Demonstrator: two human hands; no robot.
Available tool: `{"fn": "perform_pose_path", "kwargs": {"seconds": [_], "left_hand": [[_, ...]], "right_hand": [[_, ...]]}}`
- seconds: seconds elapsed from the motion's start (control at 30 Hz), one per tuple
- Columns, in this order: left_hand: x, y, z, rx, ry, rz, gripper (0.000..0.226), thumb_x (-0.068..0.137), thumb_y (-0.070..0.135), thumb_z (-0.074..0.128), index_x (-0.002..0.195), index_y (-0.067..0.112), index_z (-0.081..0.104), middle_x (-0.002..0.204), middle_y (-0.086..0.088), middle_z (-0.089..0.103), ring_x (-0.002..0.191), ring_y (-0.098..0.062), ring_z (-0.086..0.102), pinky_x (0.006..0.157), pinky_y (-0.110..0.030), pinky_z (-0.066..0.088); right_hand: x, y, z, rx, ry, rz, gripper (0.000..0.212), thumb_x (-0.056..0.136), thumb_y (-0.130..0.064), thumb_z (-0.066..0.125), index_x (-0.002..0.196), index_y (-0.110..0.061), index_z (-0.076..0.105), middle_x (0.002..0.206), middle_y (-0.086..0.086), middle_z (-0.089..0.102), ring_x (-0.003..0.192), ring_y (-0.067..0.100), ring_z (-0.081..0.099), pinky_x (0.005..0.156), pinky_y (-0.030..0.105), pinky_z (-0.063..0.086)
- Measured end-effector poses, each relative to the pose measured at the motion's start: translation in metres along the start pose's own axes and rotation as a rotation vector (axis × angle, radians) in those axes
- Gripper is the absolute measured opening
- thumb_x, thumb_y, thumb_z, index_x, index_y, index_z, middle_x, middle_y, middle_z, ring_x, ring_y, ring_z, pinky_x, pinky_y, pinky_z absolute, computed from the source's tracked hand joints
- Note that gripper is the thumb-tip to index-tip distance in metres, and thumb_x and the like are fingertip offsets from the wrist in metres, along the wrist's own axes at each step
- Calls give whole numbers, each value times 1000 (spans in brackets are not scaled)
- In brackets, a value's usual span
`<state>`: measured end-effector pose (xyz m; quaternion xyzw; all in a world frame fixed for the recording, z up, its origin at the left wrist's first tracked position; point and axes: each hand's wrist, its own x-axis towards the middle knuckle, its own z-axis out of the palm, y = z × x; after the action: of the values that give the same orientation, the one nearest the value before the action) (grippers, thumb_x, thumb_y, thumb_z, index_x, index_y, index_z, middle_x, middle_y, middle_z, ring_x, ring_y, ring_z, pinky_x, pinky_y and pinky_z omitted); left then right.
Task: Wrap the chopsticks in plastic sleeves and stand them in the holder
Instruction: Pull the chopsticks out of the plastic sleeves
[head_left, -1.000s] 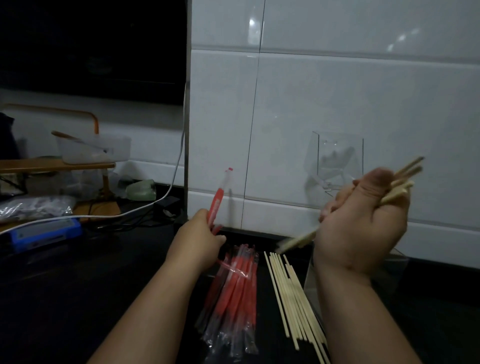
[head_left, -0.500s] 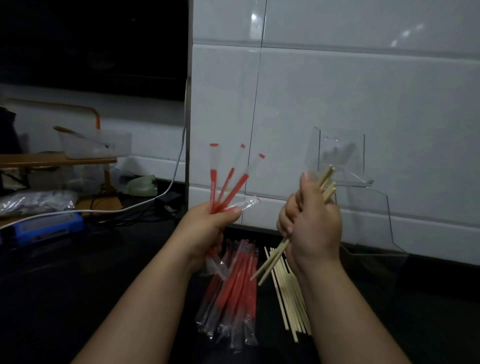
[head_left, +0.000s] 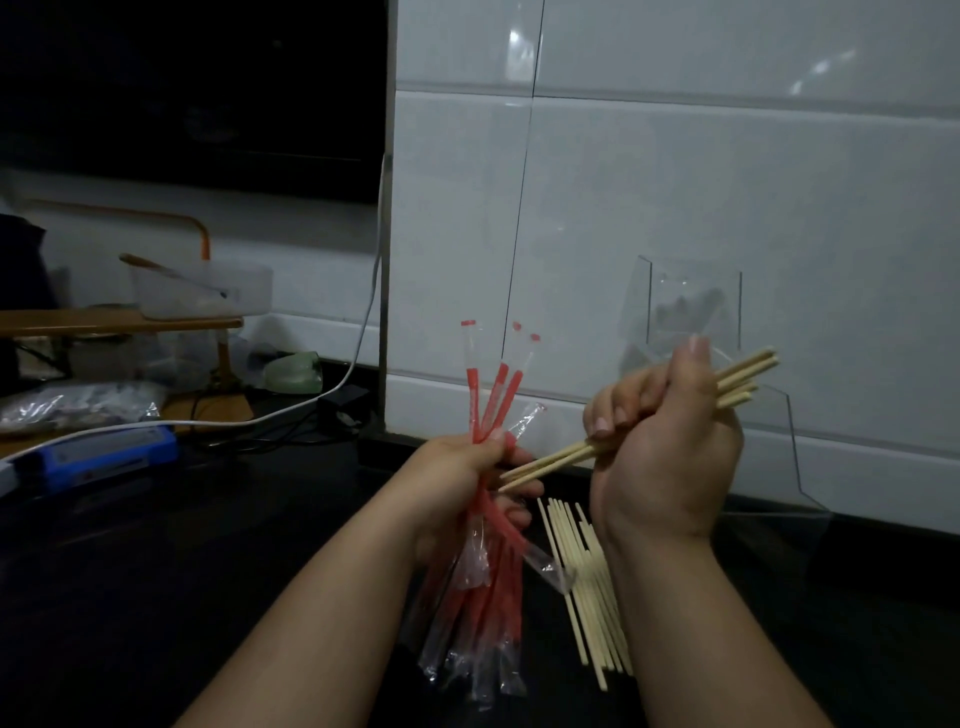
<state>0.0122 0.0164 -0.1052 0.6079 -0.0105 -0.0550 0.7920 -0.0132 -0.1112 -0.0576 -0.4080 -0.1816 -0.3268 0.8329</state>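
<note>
**Sleeves in one fist, sticks in the other**

Head view: the left hand (head_left: 457, 467) grasps several red-and-clear plastic sleeves (head_left: 493, 384), fanned up toward 12 o'clock. The right hand (head_left: 670, 447) is clenched round a small bundle of chopsticks (head_left: 743, 376). Their lower tips point to 8 o'clock and come just beside the left fingers.

Loose chopsticks (head_left: 587, 587) lie on the tabletop (head_left: 208, 545) at 6 o'clock of the right hand, next to a sleeve pile (head_left: 478, 634). The clear holder (head_left: 675, 306) stands at 1 o'clock, behind the right hand.

Likely trouble: with so many held at once, a tip may miss a limp sleeve mouth, or spare sticks may slip from the bundle.
</note>
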Motion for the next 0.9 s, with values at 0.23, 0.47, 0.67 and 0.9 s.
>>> {"fn": "perform_pose_path", "kwargs": {"seconds": [0.23,0.47,0.67,0.9], "left_hand": [[-5,2,3,79,-1,19,26,102,16,46,89,4,65,65,-11,58,48,-14,46,41,-22,31],[-6,3,-1,-1,-180,29,28,97,27,55,102,1,64,74,-9,61,54,-10,45,40,-17,33],[-7,2,-4,30,-231,116,26,91,25,63,98,0,64,71,-3,61,55,-8,46,44,-17,37],[-5,4,-5,-71,-171,247,28,80,17,71,102,1,74,74,-4,62,58,-10,47,47,-18,39]], "right_hand": [[-12,23,2,-313,-198,113,49,97,-43,52,55,-18,53,54,7,52,53,25,51,54,38,47],[-5,19,-5,-445,60,2,48,98,-42,49,65,-9,58,57,6,63,55,10,64,54,18,50],[-3,14,-5,-562,102,-54,42,94,-44,53,63,-17,53,46,-7,53,44,0,53,42,11,39],[1,13,-5,-491,190,44,54,76,-67,47,70,-14,58,56,-1,58,53,13,59,51,26,47]]}}
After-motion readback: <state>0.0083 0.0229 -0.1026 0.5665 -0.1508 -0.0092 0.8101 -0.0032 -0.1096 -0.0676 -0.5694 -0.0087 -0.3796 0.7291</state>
